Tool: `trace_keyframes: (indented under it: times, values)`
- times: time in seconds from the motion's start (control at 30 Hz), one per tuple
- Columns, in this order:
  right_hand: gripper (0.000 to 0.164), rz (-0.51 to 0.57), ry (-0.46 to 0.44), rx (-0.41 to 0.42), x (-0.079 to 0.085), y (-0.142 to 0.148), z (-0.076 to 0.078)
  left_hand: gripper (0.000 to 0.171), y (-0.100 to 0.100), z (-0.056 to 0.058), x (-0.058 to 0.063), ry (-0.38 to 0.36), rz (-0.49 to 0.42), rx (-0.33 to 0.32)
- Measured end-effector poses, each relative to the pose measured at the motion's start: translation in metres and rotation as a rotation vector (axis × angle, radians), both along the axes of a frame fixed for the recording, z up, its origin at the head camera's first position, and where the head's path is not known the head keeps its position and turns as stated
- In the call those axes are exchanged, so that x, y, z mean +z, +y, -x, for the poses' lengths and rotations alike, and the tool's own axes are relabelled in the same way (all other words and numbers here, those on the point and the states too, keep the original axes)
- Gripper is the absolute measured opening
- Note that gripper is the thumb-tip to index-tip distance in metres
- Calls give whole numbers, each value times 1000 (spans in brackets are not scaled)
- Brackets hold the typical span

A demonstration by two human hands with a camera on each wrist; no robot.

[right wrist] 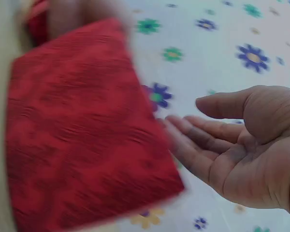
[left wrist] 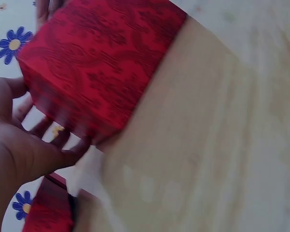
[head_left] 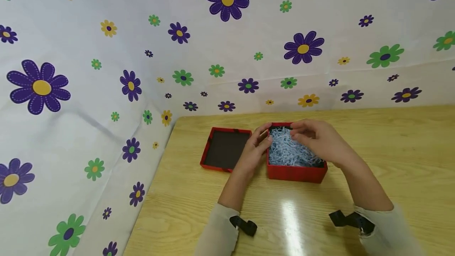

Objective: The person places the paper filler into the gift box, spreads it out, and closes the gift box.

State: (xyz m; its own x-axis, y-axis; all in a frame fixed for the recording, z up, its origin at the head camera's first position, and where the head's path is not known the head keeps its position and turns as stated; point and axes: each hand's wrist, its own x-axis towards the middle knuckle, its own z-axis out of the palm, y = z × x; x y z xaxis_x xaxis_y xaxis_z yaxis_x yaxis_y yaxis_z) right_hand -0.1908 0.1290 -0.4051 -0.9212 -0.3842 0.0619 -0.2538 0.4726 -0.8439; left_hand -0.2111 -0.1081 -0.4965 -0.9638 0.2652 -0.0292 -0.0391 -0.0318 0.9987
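A red box (head_left: 298, 174) with a woven-looking pattern sits on the table, filled with light blue shredded paper (head_left: 289, 149). Against its left wall rests my left hand (head_left: 254, 149), thumb by the rim; the left wrist view shows that hand (left wrist: 34, 145) with fingers spread along the box's side (left wrist: 96, 63). My right hand (head_left: 320, 139) hovers over the right part of the shredded paper, fingers lightly bent. In the right wrist view the right hand (right wrist: 241, 150) has its thumb apart from the fingers and nothing between them; the box wall (right wrist: 87, 130) hides some fingertips.
Left of the box lies a red lid (head_left: 227, 149), its dark inside facing up. The wooden table (head_left: 181, 192) runs back to a white flowered cloth (head_left: 263, 23), which also hangs along the left. Black straps (head_left: 245, 225) are around both sleeves.
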Motion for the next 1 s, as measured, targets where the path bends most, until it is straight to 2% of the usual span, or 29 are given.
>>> trace_keyframes:
  times: [0.13,0.23,0.3,0.4,0.5,0.57,0.67,0.8,1.0]
  values:
    - [42,40,-30,-77,12,28,-2,53,-4,-3,18,-78,59,-12]
    - [50,-37,-72,-114,10,48,-2,63,-11,-10,34,-157,122,-48]
    - [57,-93,-148,-86,5,57,-1,69,-16,-15,44,-224,148,-84]
    - [63,-102,-299,13,0,62,-1,72,-20,-21,57,-298,147,-153]
    - [65,-54,-367,84,-2,60,0,71,-20,-25,64,-295,151,-192]
    - [66,-34,-349,84,-3,56,1,70,-19,-26,67,-262,161,-182]
    - [67,-64,-277,43,-4,54,1,69,-14,-25,66,-212,157,-145]
    - [67,-103,-216,-15,-6,53,2,66,-3,-22,59,-178,129,-111]
    - [69,-152,-217,-58,-10,51,5,60,1,-18,46,-167,116,-83]
